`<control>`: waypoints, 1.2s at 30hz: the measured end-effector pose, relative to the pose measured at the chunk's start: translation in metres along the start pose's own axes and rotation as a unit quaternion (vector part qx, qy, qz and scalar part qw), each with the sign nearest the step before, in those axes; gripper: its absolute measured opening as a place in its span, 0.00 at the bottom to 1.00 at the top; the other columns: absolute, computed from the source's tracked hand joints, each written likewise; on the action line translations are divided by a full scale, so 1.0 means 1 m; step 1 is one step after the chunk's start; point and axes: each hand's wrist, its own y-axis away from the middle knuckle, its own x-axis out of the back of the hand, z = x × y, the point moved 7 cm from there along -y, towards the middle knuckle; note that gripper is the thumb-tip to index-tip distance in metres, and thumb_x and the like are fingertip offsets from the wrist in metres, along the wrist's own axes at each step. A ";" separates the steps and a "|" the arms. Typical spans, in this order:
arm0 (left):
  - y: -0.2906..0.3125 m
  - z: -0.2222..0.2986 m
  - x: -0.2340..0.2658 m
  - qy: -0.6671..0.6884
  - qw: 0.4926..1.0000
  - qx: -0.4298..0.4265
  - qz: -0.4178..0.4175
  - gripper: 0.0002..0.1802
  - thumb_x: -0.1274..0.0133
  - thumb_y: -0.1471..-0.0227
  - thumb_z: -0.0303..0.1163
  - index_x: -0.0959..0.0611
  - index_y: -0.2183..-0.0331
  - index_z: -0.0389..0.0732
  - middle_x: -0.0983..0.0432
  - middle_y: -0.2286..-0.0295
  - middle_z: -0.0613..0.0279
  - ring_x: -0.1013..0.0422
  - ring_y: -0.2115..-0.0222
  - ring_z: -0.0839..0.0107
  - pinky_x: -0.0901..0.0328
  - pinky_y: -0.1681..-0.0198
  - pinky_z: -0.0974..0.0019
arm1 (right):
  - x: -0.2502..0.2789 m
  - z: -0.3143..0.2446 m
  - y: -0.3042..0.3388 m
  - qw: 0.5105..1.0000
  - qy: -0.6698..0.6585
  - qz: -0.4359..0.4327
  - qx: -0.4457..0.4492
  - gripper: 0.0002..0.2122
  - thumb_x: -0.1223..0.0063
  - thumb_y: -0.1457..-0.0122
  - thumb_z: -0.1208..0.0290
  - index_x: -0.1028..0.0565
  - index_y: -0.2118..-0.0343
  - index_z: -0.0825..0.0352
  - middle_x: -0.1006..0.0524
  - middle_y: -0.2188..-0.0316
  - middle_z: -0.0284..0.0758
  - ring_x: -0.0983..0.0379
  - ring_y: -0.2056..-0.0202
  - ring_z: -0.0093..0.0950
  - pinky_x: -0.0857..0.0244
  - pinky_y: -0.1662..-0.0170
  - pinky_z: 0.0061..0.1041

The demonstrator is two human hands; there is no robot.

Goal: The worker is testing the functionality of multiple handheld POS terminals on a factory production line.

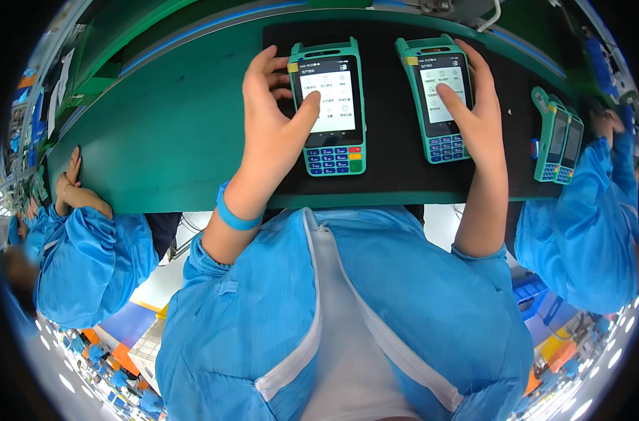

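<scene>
Two green handheld payment terminals lie side by side before me, screens lit with a white grid of icons and keypads toward me. My left hand (269,126) is closed on the left payment terminal (339,105), its fingers curled at the left edge and the thumb over the screen. A blue band (234,210) circles that wrist. The right payment terminal (432,109), slightly tilted, has my right hand (484,119) on it. Those fingers wrap along its right edge, while the thumb rests over the screen. Both terminals carry a small yellow tab at the upper left.
Under the terminals is a black mat (393,179) on a green tabletop (179,133). More green terminals (561,140) stand at the mat's right end. People in blue jackets sit on either side, one's hand (72,172) at the table's left end. A rail (207,31) bounds the far edge.
</scene>
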 end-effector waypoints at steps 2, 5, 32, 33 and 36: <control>-0.002 0.000 0.002 -0.032 0.999 0.001 0.002 0.40 0.42 0.55 0.23 0.41 0.42 0.32 0.37 0.51 0.46 0.35 0.56 0.63 0.35 0.54 0.63 | -0.001 0.004 0.001 0.998 -0.056 -0.004 -0.021 0.29 0.43 0.48 0.69 0.35 0.41 0.66 0.28 0.50 0.44 0.29 0.50 0.34 0.39 0.45 0.30; -0.003 -0.001 0.002 0.016 1.000 0.016 0.003 0.38 0.44 0.55 0.22 0.40 0.43 0.33 0.37 0.51 0.47 0.35 0.56 0.64 0.35 0.55 0.64 | 0.000 0.009 0.003 0.984 -0.175 -0.006 -0.043 0.28 0.46 0.46 0.71 0.36 0.40 0.66 0.28 0.48 0.44 0.31 0.48 0.32 0.41 0.44 0.28; 0.008 -0.009 -0.026 0.141 0.988 0.009 -0.067 0.41 0.48 0.54 0.26 0.44 0.39 0.37 0.49 0.43 0.49 0.45 0.42 0.56 0.46 0.40 0.54 | 0.003 0.018 0.006 0.976 -0.213 0.001 0.038 0.26 0.52 0.48 0.82 0.33 0.43 0.68 0.34 0.43 0.40 0.35 0.43 0.31 0.42 0.41 0.29; 0.009 -0.008 -0.027 0.116 0.991 0.012 -0.060 0.41 0.48 0.54 0.26 0.44 0.39 0.37 0.49 0.43 0.49 0.45 0.43 0.56 0.46 0.40 0.55 | 0.002 0.019 0.006 0.979 -0.203 0.007 0.030 0.25 0.52 0.48 0.82 0.33 0.43 0.69 0.33 0.43 0.40 0.35 0.44 0.31 0.42 0.41 0.29; 0.011 -0.004 -0.029 0.077 0.996 0.027 -0.045 0.40 0.47 0.54 0.25 0.44 0.40 0.36 0.48 0.45 0.48 0.43 0.44 0.57 0.46 0.40 0.57 | 0.001 0.020 0.006 0.984 -0.178 0.020 0.013 0.25 0.52 0.48 0.82 0.32 0.44 0.69 0.32 0.44 0.40 0.35 0.44 0.30 0.42 0.41 0.29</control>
